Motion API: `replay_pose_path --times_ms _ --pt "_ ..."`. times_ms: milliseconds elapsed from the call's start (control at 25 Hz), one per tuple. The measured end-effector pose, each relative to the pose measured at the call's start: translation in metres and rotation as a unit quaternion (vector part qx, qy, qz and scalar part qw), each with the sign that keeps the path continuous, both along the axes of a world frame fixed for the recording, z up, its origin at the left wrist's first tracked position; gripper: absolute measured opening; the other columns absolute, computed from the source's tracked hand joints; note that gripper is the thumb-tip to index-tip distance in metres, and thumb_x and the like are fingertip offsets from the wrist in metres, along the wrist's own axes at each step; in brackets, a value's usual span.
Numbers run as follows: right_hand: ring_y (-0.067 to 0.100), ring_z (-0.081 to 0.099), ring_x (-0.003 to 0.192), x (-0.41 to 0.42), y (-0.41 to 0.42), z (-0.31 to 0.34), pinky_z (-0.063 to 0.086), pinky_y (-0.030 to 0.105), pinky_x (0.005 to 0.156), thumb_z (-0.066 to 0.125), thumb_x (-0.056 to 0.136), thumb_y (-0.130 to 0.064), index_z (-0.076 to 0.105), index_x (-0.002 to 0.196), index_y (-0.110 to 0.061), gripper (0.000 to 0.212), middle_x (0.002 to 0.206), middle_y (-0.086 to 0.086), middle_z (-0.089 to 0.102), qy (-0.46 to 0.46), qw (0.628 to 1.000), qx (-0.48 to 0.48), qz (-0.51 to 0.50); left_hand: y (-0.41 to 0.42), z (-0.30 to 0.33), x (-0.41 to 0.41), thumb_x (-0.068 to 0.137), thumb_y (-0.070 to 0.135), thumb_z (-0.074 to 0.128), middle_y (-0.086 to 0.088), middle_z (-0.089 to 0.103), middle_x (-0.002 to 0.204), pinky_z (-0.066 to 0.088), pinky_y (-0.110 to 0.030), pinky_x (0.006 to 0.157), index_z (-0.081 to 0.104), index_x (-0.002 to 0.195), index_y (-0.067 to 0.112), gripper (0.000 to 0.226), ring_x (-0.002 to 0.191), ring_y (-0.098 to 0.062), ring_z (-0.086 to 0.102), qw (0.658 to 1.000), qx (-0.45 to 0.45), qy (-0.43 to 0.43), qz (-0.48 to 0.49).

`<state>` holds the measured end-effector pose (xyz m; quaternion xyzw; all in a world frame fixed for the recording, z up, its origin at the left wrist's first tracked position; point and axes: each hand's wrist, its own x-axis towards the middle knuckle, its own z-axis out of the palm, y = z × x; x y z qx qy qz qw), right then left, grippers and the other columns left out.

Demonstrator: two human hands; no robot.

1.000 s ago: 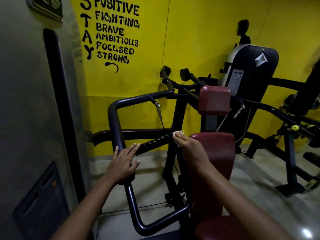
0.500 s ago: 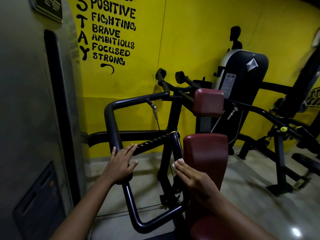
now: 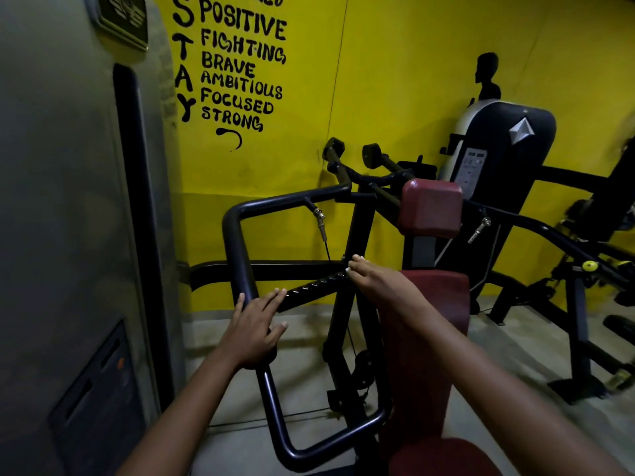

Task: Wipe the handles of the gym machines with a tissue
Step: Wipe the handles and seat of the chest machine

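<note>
Head view is filled by a black tubular steel frame (image 3: 240, 255), bent into a rounded loop with smooth, glossy paint. The left hand (image 3: 252, 329) is laid on this frame, its fingers fairly straight across the tube and the thumb spread toward the right; nothing is pinched in it. A slanted black bar (image 3: 316, 288), ribbed with a row of small notches, is seen running from beside the left fingertips up to the right hand (image 3: 378, 286). A white tissue (image 3: 347, 269) is pinched at the fingertips of the right hand and pressed against the upper end of that notched bar, where it meets the upright post (image 3: 357, 235). Only a small crumpled scrap of the tissue is shown; the rest is hidden under the fingers.

A maroon padded backrest (image 3: 443, 304), of matte vinyl with rounded corners, is found just right of the right hand, and a smaller blocky maroon pad (image 3: 431, 207) is mounted above it. A yellow painted wall (image 3: 395, 63) carries black hand-lettered words. A grey panel (image 3: 62, 201) with a dull, grainy surface is seen on the left.
</note>
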<state>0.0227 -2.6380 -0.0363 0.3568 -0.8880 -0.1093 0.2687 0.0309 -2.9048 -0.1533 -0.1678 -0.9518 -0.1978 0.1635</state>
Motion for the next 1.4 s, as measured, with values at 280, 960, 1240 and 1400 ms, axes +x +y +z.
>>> replay_pose_path --times_ms 280,960,1240,1400 --pt "0.03 0.067 0.099 0.011 0.016 -0.021 0.054 0.046 0.086 0.041 0.08 -0.012 0.073 0.084 -0.007 0.033 0.09 0.013 0.07 0.064 0.969 0.173 0.162 -0.001 -0.003 0.0 0.079 0.064 0.011 0.008 0.024 0.156 -0.009 -0.042 0.118 0.013 0.152 0.03 0.081 0.143 -0.011 0.022 1.0 0.007 0.003 -0.005" --pt "0.03 0.067 0.098 -0.016 0.003 -0.003 0.042 0.05 0.097 0.074 0.07 -0.005 0.072 0.092 -0.006 0.022 0.091 0.011 0.069 0.078 0.984 0.143 0.079 -0.001 -0.002 0.0 0.08 0.064 0.011 0.009 0.025 0.156 -0.01 -0.04 0.117 0.014 0.152 0.029 0.08 0.142 -0.011 0.025 1.0 0.006 0.011 -0.002" --pt "0.02 0.066 0.085 0.028 0.02 -0.031 0.03 0.048 0.108 0.039 0.084 -0.018 0.07 0.087 -0.012 0.032 0.081 0.004 0.065 0.03 0.961 0.198 0.193 -0.001 -0.003 -0.001 0.079 0.065 0.013 0.007 0.027 0.155 -0.008 -0.042 0.117 0.017 0.152 0.028 0.082 0.142 -0.012 0.026 1.0 0.006 0.018 -0.007" --pt "0.021 0.064 0.084 0.052 0.028 -0.043 0.035 0.042 0.11 0.045 0.087 -0.014 0.065 0.088 -0.01 0.021 0.083 0.004 0.063 -0.04 0.964 0.147 0.219 -0.001 -0.004 -0.001 0.079 0.067 0.013 0.006 0.026 0.156 -0.009 -0.041 0.116 0.016 0.152 0.028 0.083 0.142 -0.013 0.026 1.0 -0.001 0.016 -0.005"
